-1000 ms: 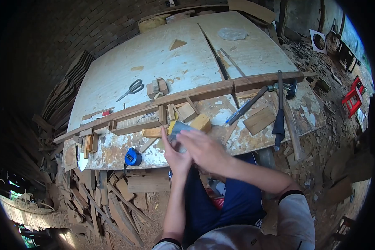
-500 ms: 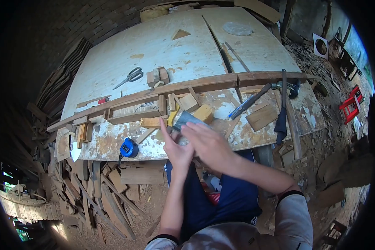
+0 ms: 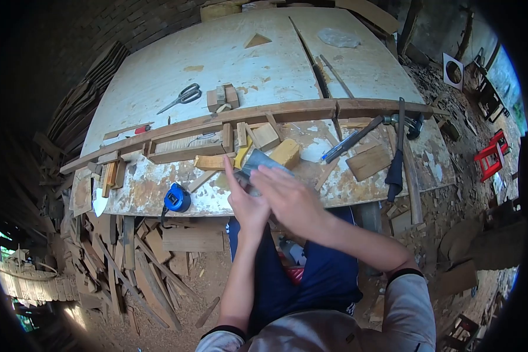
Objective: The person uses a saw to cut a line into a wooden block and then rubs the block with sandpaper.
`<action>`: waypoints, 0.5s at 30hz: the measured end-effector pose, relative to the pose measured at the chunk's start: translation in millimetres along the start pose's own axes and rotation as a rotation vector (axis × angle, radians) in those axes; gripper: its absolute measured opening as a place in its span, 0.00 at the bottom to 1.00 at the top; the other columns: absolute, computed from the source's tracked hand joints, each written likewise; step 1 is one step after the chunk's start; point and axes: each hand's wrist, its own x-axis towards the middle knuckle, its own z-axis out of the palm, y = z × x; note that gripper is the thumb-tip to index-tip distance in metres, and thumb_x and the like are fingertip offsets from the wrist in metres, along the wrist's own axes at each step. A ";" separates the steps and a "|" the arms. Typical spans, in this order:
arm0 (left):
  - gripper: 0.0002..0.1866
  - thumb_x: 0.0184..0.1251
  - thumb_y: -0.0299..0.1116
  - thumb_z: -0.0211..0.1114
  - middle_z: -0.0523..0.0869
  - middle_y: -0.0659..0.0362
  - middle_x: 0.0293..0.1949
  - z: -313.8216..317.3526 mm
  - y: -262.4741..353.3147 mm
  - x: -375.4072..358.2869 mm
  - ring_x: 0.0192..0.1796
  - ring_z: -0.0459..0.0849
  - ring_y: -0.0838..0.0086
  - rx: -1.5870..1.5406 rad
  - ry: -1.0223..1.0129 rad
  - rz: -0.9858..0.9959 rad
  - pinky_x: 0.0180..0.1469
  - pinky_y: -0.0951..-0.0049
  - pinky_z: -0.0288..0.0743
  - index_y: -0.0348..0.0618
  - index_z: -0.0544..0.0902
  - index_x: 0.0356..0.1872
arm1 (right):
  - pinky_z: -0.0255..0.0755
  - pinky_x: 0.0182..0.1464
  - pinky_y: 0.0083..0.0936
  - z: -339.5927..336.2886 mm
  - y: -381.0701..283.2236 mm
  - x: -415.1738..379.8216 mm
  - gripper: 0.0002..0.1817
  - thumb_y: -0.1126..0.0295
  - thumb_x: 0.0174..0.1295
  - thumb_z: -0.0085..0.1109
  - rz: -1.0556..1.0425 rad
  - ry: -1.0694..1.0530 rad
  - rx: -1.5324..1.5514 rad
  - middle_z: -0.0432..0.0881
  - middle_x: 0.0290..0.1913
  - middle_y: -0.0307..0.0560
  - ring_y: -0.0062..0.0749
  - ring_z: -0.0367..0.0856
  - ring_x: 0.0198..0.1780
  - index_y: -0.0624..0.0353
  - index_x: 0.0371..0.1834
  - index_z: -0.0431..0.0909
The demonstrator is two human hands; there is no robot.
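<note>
My hands meet over the workbench's near edge. A flat, dark grey sheet (image 3: 264, 161) sticks out past the fingertips of my right hand (image 3: 287, 193), which presses down on it with its fingers held together. Below and to the left is my left hand (image 3: 247, 202), its index finger pointing up. Its other fingers curl in behind the right hand, so what they hold is hidden. Just beyond lie a yellowish wood block (image 3: 286, 154), a small wood piece (image 3: 210, 162) and a yellow object (image 3: 242, 151).
A blue tape measure (image 3: 177, 198) sits near the bench's front edge. Scissors (image 3: 185, 97) lie beyond a long wooden rail (image 3: 264, 113). On the right are a hammer (image 3: 413, 124), a dark-handled tool (image 3: 395, 176) and a flat board (image 3: 368, 162). Wood scraps (image 3: 152, 276) cover the floor.
The view has shifted a little, so the bench sits slightly higher and further left. My hands stay together at the grey sheet, with only a slight change of position.
</note>
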 end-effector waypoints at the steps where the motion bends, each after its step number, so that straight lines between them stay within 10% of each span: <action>1: 0.69 0.60 0.32 0.91 0.98 0.45 0.45 0.1 -1.8 -0.9 0.49 0.99 0.61 0.024 -0.009 0.014 0.58 0.65 0.90 0.36 0.49 0.96 | 0.84 0.74 0.51 -4.6 16.6 5.3 0.23 0.77 0.72 0.64 0.063 -0.004 -0.009 0.89 0.69 0.68 0.60 0.89 0.72 0.69 0.70 0.84; 6: 0.71 0.58 0.33 0.94 0.98 0.44 0.44 2.0 -8.3 -2.0 0.48 0.99 0.60 0.011 0.009 0.062 0.57 0.65 0.90 0.36 0.49 0.95 | 0.85 0.73 0.50 3.0 -6.6 5.9 0.23 0.78 0.72 0.64 0.039 0.023 -0.060 0.91 0.65 0.64 0.58 0.90 0.69 0.69 0.71 0.84; 7: 0.71 0.58 0.33 0.93 0.98 0.44 0.44 -8.6 15.5 -2.6 0.48 1.00 0.59 0.045 -0.039 -0.187 0.57 0.65 0.90 0.35 0.49 0.95 | 0.85 0.72 0.50 7.2 -17.9 -2.3 0.25 0.78 0.71 0.65 -0.083 0.026 0.055 0.91 0.64 0.65 0.60 0.90 0.69 0.68 0.71 0.83; 11: 0.67 0.63 0.30 0.88 0.98 0.44 0.44 -1.7 2.2 -3.8 0.48 1.00 0.59 0.094 -0.002 0.069 0.54 0.65 0.91 0.37 0.48 0.96 | 0.84 0.73 0.50 -12.6 38.4 19.1 0.25 0.77 0.71 0.66 0.243 0.053 -0.023 0.91 0.64 0.65 0.58 0.91 0.68 0.68 0.72 0.84; 15: 0.69 0.62 0.30 0.90 0.98 0.50 0.45 -2.1 2.2 -3.8 0.48 0.97 0.70 0.024 0.004 -0.030 0.60 0.69 0.91 0.40 0.47 0.97 | 0.85 0.71 0.49 1.6 -9.7 -3.3 0.26 0.77 0.71 0.67 -0.072 0.007 0.020 0.92 0.66 0.61 0.58 0.91 0.70 0.66 0.73 0.84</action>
